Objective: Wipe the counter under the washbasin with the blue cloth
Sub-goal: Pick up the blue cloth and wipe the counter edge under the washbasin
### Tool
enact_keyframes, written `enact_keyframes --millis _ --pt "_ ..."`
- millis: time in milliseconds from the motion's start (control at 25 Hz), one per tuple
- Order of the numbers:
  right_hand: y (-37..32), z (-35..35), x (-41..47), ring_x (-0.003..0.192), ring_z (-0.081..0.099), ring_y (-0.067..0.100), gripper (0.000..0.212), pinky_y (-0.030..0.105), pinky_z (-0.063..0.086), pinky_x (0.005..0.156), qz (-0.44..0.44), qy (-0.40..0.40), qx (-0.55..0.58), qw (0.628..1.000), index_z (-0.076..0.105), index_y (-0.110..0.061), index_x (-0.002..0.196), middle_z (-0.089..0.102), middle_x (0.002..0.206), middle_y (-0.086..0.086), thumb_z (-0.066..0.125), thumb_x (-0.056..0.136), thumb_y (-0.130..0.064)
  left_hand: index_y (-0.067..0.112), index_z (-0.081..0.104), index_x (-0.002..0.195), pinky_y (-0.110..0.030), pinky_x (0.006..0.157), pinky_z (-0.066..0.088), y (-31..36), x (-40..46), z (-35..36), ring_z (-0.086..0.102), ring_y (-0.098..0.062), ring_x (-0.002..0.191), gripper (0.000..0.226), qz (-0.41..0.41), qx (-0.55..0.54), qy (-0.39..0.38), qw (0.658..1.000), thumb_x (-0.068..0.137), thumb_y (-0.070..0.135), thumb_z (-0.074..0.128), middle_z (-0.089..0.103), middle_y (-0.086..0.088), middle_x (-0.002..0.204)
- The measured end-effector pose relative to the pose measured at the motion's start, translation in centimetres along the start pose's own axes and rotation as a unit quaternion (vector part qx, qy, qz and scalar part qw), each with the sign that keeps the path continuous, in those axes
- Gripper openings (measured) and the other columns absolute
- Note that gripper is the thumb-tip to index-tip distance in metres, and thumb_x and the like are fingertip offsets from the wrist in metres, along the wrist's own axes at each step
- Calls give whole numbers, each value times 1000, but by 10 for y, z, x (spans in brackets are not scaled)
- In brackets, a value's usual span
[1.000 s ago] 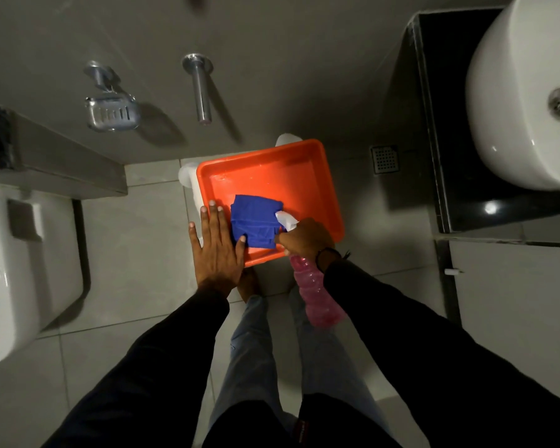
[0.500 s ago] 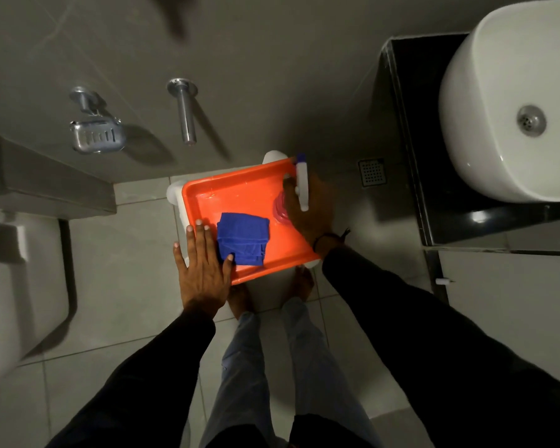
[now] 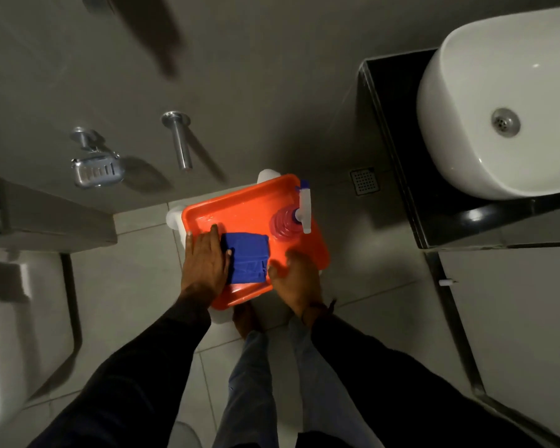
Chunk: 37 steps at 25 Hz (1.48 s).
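Two hands [image 3: 204,261] flanking folded blue cloth [image 3: 247,257]

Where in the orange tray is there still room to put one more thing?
The orange tray has a bare patch along its far side, between the far rim and the blue cloth, left of the spray bottle. The near side is crowded: the left hand, the cloth and the right hand fill it.

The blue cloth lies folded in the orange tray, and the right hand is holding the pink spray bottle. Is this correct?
Not quite. In the head view the pink spray bottle stands free in the orange tray; the right hand holds nothing and reaches toward the blue cloth, which does lie folded there.
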State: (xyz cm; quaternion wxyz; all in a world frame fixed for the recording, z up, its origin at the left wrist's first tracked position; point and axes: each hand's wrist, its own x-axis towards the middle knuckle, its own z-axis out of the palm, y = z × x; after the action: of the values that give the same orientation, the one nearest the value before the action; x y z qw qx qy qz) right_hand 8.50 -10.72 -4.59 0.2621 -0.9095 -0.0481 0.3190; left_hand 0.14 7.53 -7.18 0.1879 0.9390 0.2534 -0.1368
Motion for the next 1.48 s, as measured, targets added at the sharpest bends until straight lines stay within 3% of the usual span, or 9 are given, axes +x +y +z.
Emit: enact_keyframes --millis 200,400,520,640,760,920,1080,1320,1480 --pt "-27 43 44 108 70 38 45 47 59 93 90 -48 42 994 69 0 112 74 114 19 76 86 -36 -4 30 155 -57 128 1 -1 31 5 59 -39 130 71 66 153 -65 984 97 30 52 64 -23 135" --pt "-30 41 41 118 67 37 54 47 55 103 159 -92 192 964 68 5 125 70 129 18 86 80 -18 1 49 141 -49 126 18 5 22 -12 60 -38 125 59 18 -21 -47 998 88 21 66 66 -19 129" --pt "-33 1 19 89 72 23 30 26 60 68 136 -130 254 949 77 -2 111 80 105 4 83 82 -10 2 60 127 -39 101 49 16 -3 -42 65 -30 109 43 -55 -273 -29 960 86 10 72 69 -14 116" --pt "-25 -55 -15 52 54 2 18 7 37 35 123 -141 259 948 71 -20 75 65 53 -18 80 84 -8 3 66 102 -37 93 53 48 -28 -64 58 -23 99 25 -202 -489 -49 847 81 -4 79 64 -11 99" --pt "-2 -111 -41 39 48 0 21 9 30 29 124 -135 242 953 68 -21 70 56 51 -12 81 84 -11 -23 64 113 -39 95 52 98 -49 -70 56 -27 100 35 -206 -557 -85 800 81 -14 74 62 -19 104" --pt "55 -191 -56 33 52 2 10 9 31 27 133 -99 247 955 72 -10 86 58 47 -8 81 83 -9 -8 68 102 -22 71 55 195 -67 -63 59 -25 83 18 -178 -592 -112 778 84 -14 70 65 -15 93" --pt "121 -269 -58 29 56 -6 10 6 36 29 131 -44 263 955 71 -14 81 62 38 -14 79 86 -9 -15 66 111 -36 85 51 294 -67 -41 60 -29 93 28 -168 -565 -126 798 87 -3 73 67 -22 99" --pt "179 -337 -19 68 67 13 24 23 56 64 105 47 276 954 78 1 104 75 91 8 82 83 -11 -4 73 91 -38 89 53 400 -30 -31 62 -23 84 9 -137 -526 -72 837 84 0 77 69 -15 88" --pt "182 -343 25 81 65 20 25 28 53 74 89 85 234 964 78 1 102 79 99 15 83 83 -15 -2 74 110 -42 102 56 418 13 -20 71 -30 104 33 -165 -457 -45 873 83 15 81 75 -17 109"
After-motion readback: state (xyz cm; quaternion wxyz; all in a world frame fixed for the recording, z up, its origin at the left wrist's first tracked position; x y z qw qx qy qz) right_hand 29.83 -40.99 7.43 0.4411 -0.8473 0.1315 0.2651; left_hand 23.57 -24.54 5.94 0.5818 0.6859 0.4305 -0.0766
